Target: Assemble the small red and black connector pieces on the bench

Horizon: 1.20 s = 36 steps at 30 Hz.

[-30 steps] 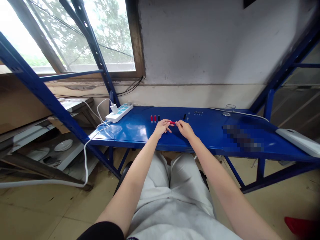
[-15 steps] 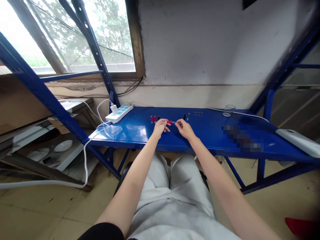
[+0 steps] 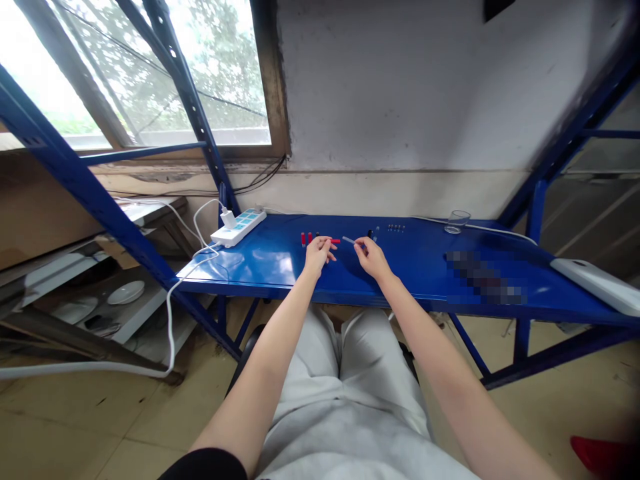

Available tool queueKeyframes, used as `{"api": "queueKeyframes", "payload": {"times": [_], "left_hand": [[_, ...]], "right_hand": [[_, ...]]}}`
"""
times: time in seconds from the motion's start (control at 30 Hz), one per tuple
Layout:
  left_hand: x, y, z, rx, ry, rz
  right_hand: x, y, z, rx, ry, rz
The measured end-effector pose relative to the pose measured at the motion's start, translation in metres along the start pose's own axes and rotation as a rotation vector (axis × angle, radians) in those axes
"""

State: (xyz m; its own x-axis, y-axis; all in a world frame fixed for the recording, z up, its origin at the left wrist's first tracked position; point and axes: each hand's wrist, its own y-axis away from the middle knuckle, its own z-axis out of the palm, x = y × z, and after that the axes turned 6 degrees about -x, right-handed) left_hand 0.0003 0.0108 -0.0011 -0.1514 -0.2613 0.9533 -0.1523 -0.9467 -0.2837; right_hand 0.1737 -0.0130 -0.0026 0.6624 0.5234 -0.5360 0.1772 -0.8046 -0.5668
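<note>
My left hand point(image 3: 317, 256) pinches a slim red tube point(image 3: 335, 241), whose end sticks out to the right past the fingertips. Opposite it, my right hand point(image 3: 371, 257) grips a thin clear tube point(image 3: 348, 240) pointing left. A small gap separates the two tube ends above the blue table point(image 3: 260, 267). Just beyond my left hand stand two short red tubes point(image 3: 303, 238) with a small dark piece point(image 3: 317, 234) beside them. Behind my right hand is a small black cylinder point(image 3: 370, 233), with little clear pieces point(image 3: 377, 231) close to it.
Several tiny pieces point(image 3: 396, 228) stand in rows farther back. A glass cup point(image 3: 457, 221) is near the wall. On the left lies a white power strip point(image 3: 240, 227) with a cable. A blurred dark object point(image 3: 483, 275) and a white panel point(image 3: 595, 283) lie to the right.
The red tube and the clear tube were joined end to end; now they are apart. The clear tube has come free and tilts slightly in my right hand.
</note>
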Motion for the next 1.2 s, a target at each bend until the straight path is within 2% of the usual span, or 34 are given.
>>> {"api": "queueKeyframes", "payload": {"times": [0.1, 0.2, 0.3, 0.47, 0.7, 0.93, 1.07, 1.2], "left_hand": [[0.001, 0.002, 0.003, -0.157, -0.011, -0.048], [0.001, 0.004, 0.005, -0.284, 0.010, -0.096], [0.001, 0.004, 0.005, -0.268, 0.030, -0.095], [0.003, 0.004, 0.004, -0.254, 0.005, -0.127], [0.003, 0.006, 0.004, -0.320, -0.023, -0.085], [0.006, 0.008, 0.005, -0.362, -0.023, -0.117], [0.005, 0.007, 0.005, -0.323, -0.054, -0.111], [0.004, 0.006, 0.004, -0.107, -0.163, -0.024]], "right_hand": [[-0.003, 0.001, 0.000, 0.015, -0.007, -0.047], [-0.006, 0.003, 0.001, -0.048, 0.019, -0.080], [-0.008, 0.003, 0.001, -0.115, 0.040, -0.082], [-0.002, 0.002, 0.004, -0.156, 0.010, -0.072], [0.003, 0.000, 0.006, -0.177, -0.059, -0.129], [0.001, 0.000, 0.005, -0.202, -0.072, -0.137], [0.002, -0.002, 0.007, -0.181, -0.054, -0.116], [0.009, -0.004, 0.003, -0.071, -0.004, 0.017]]}}
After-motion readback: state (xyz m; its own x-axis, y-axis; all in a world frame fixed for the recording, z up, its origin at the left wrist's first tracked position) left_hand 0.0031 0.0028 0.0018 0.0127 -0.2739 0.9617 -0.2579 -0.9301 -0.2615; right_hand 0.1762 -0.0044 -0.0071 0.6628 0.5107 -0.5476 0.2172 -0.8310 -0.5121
